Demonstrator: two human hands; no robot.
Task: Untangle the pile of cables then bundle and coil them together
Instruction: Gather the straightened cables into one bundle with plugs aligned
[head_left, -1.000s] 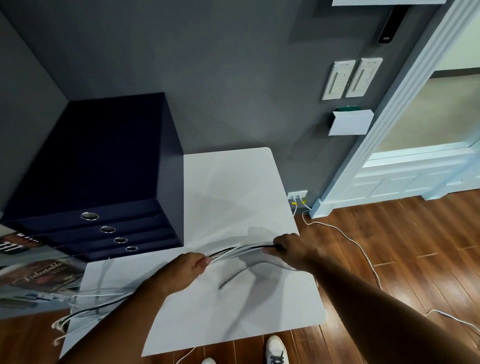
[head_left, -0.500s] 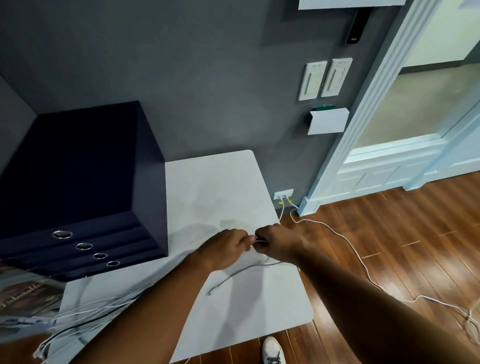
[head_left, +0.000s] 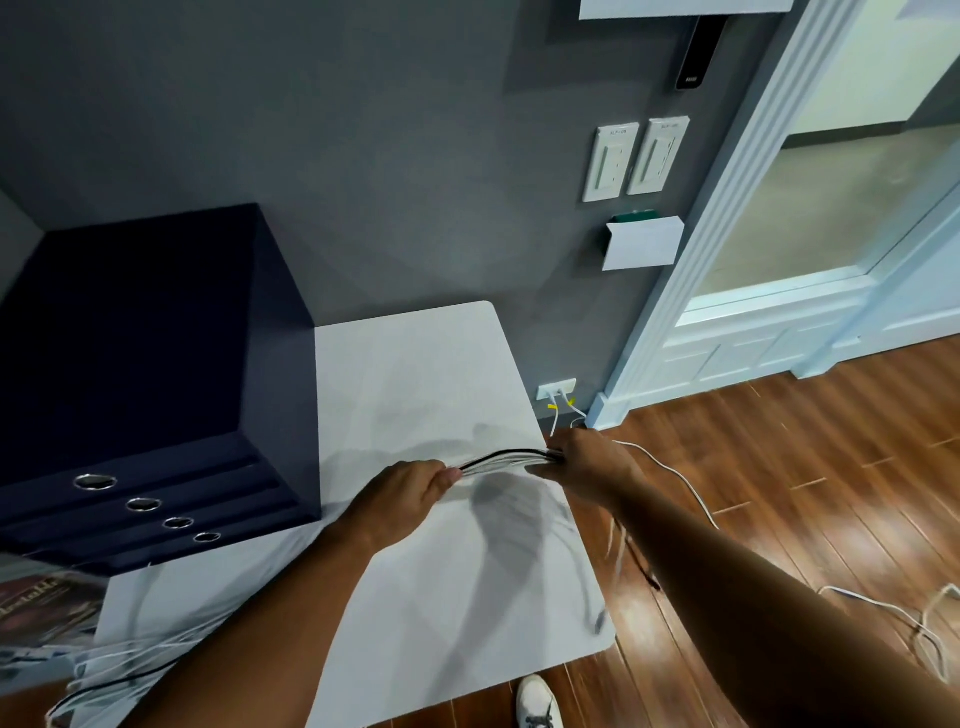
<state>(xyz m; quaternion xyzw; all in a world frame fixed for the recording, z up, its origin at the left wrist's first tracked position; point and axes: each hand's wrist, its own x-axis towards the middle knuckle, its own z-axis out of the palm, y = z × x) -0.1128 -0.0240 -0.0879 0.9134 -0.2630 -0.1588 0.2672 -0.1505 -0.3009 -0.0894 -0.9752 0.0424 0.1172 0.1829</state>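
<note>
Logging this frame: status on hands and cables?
Left hand, right hand grip cable bundle, stretched between them over white table. Loose strands trail off near-left edge. Path clear.

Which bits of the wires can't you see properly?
Head view only.
- thin white and black cables: too fine to count; parts hidden inside the left hand and right hand.
- dangling cable ends below the right hand: blurred.
- loose white cables at lower left: cut off by the picture's edge.

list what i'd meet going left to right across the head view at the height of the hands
dark drawer box → left hand → cables → right hand → wooden floor
</note>
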